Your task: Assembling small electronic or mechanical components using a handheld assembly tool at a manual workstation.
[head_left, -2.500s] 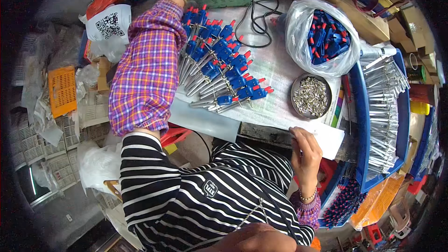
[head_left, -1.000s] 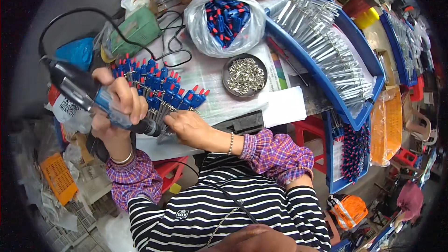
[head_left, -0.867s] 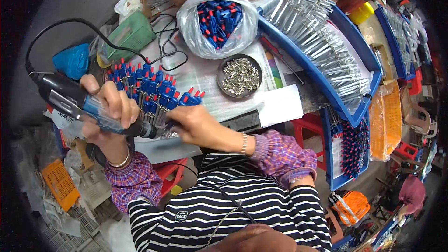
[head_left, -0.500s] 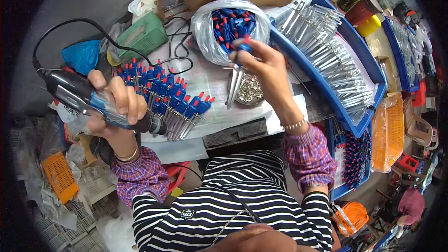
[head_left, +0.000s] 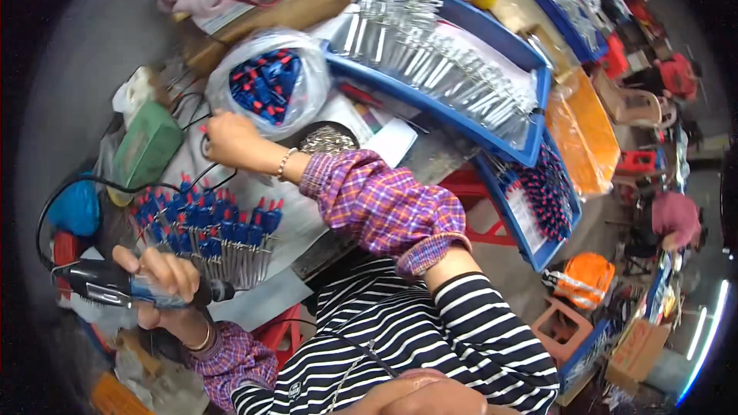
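My left hand [head_left: 165,273] is wrapped round a black and blue electric screwdriver [head_left: 96,286], its chuck end pointing right. My right hand [head_left: 237,141] is closed beyond the finished pieces, left of the plastic bag. A small red tip of the blue plastic piece [head_left: 204,131] shows at its fingers; the rest is hidden by the hand. Below it on the bench lie rows of blue pieces [head_left: 223,219] with red tips and thin metal legs. A clear bag [head_left: 311,81] holds loose blue and red parts. Beside it, small screws [head_left: 327,138] fill a round dish.
A blue tray [head_left: 438,121] of long metal parts stands at the right, above another blue tray [head_left: 538,257] of blue-red pieces. A green box [head_left: 146,146] and the black cord [head_left: 58,196] lie at the left. An orange basket [head_left: 588,138] stands farther right.
The view has turned, shifting the bench contents. My right hand has moved left from in front of the bag and dish, carrying the blue piece. My left hand still grips the electric screwdriver.
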Action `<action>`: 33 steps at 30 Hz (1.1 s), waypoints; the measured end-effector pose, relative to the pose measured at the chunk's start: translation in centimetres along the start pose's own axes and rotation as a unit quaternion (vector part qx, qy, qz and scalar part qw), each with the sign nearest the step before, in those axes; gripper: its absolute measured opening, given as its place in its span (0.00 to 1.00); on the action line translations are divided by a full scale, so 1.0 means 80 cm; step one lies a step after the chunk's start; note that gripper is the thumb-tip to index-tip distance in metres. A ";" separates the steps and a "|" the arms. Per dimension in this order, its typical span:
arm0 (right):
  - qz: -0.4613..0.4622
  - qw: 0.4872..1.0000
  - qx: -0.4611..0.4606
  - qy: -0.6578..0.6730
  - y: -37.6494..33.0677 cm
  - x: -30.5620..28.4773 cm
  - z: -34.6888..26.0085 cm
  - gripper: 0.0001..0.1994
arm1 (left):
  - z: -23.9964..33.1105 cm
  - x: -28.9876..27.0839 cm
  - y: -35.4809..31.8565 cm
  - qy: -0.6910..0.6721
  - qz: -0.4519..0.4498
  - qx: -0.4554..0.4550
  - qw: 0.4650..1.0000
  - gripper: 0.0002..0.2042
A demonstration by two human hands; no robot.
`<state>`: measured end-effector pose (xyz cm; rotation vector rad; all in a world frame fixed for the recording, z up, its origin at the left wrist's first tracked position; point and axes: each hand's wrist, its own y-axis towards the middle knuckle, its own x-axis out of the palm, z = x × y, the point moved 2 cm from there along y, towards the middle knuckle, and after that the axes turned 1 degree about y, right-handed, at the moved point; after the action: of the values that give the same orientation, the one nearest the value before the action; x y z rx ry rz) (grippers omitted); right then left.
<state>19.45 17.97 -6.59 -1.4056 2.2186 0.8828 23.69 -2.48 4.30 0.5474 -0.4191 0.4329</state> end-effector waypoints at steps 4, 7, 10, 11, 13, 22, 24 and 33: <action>-0.033 0.998 0.048 0.029 -0.002 -0.005 0.023 0.12 | -0.014 -0.002 0.008 -0.013 0.000 -0.001 1.000 0.23; -0.094 0.990 0.071 0.076 -0.008 -0.006 0.029 0.14 | -0.017 -0.001 0.011 -0.006 -0.020 -0.015 1.000 0.23; -0.089 0.986 0.075 0.122 -0.029 -0.016 0.022 0.14 | -0.022 0.007 0.014 -0.026 -0.026 -0.024 0.999 0.24; -0.033 0.985 0.045 0.164 -0.036 -0.031 0.012 0.14 | -0.024 0.009 0.014 -0.031 -0.027 -0.026 0.999 0.24; 0.066 0.971 -0.009 0.230 -0.054 -0.067 -0.009 0.13 | -0.026 0.015 0.019 -0.027 -0.031 -0.031 0.999 0.24; 0.070 0.966 0.114 0.221 -0.215 -0.265 0.077 0.10 | -0.076 0.061 0.055 0.004 -0.053 -0.038 0.998 0.25; 0.084 0.972 0.207 0.071 -0.255 -0.285 0.124 0.10 | -0.099 0.066 0.065 0.007 -0.093 -0.039 0.995 0.25; 0.079 0.977 0.183 -0.068 -0.290 -0.264 0.149 0.16 | -0.160 0.091 0.090 0.023 -0.147 -0.103 0.984 0.28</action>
<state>49.26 33.01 -9.81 -0.9823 2.2644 0.5582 29.56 12.44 0.80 0.3898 -0.3278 0.1166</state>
